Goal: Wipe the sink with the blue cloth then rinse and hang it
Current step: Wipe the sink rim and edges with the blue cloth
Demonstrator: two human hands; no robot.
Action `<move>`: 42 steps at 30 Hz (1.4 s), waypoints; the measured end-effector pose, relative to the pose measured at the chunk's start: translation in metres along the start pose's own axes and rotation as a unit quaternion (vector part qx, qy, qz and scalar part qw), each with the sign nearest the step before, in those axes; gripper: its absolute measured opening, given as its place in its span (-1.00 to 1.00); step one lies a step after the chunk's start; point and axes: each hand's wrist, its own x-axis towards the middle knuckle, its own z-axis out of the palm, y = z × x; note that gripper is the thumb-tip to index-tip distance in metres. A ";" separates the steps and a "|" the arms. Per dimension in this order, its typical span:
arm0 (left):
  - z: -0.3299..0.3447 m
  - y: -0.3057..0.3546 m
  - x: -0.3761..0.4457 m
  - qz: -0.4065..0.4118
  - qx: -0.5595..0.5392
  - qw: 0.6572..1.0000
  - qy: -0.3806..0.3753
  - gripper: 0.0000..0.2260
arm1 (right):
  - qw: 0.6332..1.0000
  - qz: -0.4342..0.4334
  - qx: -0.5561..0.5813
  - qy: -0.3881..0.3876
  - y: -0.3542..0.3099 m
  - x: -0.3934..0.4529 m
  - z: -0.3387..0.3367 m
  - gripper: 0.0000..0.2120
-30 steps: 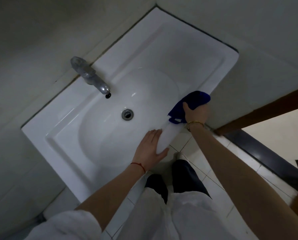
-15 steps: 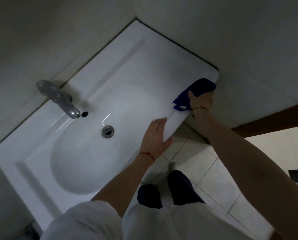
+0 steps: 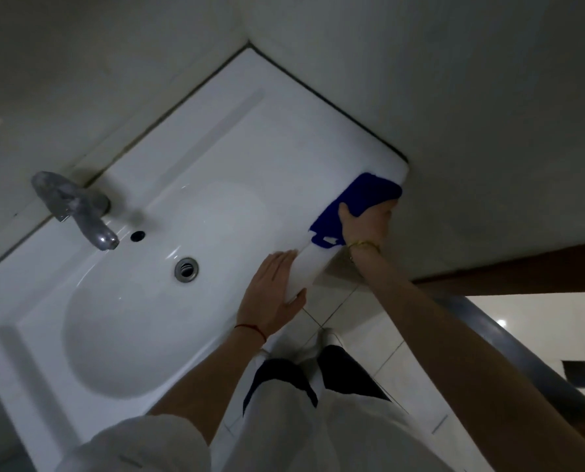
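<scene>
A white sink [image 3: 236,137] fills the corner between two walls, its round basin and drain [image 3: 186,268] in the middle. The blue cloth [image 3: 359,202] lies over the sink's front rim at the far right corner, next to the wall. My right hand [image 3: 367,226] grips the cloth there, thumb on top and fingers wrapped under the rim. My left hand [image 3: 272,299] rests flat on the front rim, fingers straight, a red string at its wrist.
A metal tap [image 3: 76,209] stands at the back left of the sink, with an overflow hole [image 3: 137,235] beside its spout. Below me are a white tiled floor [image 3: 362,321], my legs, and a dark door threshold [image 3: 509,338] to the right.
My right hand has slid the blue cloth along the front rim toward the right corner by the wall. The left hand stays on the rim. My view has swung right.
</scene>
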 end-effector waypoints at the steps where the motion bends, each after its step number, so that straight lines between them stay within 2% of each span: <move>1: 0.000 0.000 0.000 0.000 0.000 1.000 -0.001 -0.37 | 1.000 0.005 -0.007 0.001 -0.004 0.008 -0.005 0.02; 4: 0.000 0.001 0.001 0.006 -0.001 1.000 0.008 -0.39 | 0.999 0.009 -0.019 0.029 -0.011 0.023 -0.010 0.06; 8: 0.002 0.000 0.000 0.003 -0.003 1.000 0.007 -0.39 | 0.999 -0.020 -0.003 0.040 -0.002 0.000 -0.001 0.03; 11: 0.004 -0.001 -0.001 -0.003 -0.010 1.000 0.008 -0.38 | 0.999 -0.031 0.015 0.011 0.009 -0.020 0.004 0.02; 14: 0.002 -0.001 -0.002 -0.008 -0.013 1.000 0.007 -0.37 | 0.999 -0.019 0.042 -0.006 0.006 0.005 -0.002 0.11; 18: 0.000 0.002 -0.001 -0.004 -0.010 1.000 0.014 -0.39 | 1.000 -0.016 0.015 0.019 -0.010 0.039 -0.019 -0.03; 21: 0.000 0.003 -0.001 -0.007 -0.012 1.000 0.016 -0.38 | 0.998 -0.034 0.018 0.039 -0.005 0.023 -0.012 -0.03; 25: 0.001 0.002 -0.002 -0.006 -0.007 1.000 0.017 -0.38 | 0.999 -0.029 0.032 0.007 0.010 -0.011 0.000 -0.02; 28: 0.001 0.002 -0.002 -0.012 -0.011 1.000 0.018 -0.38 | 0.999 -0.034 0.027 -0.002 0.006 0.011 -0.007 0.00; 34: -0.003 0.006 -0.001 -0.015 -0.007 1.000 0.016 -0.38 | 0.999 -0.028 0.009 0.041 -0.006 0.032 -0.015 -0.03; 38: 0.000 0.003 -0.002 -0.011 -0.003 1.000 0.016 -0.38 | 0.999 -0.044 0.028 0.004 0.013 -0.013 0.003 -0.02; 42: 0.001 0.002 -0.003 -0.012 -0.011 1.000 0.015 -0.38 | 0.999 -0.042 0.027 -0.014 0.012 0.010 -0.004 0.07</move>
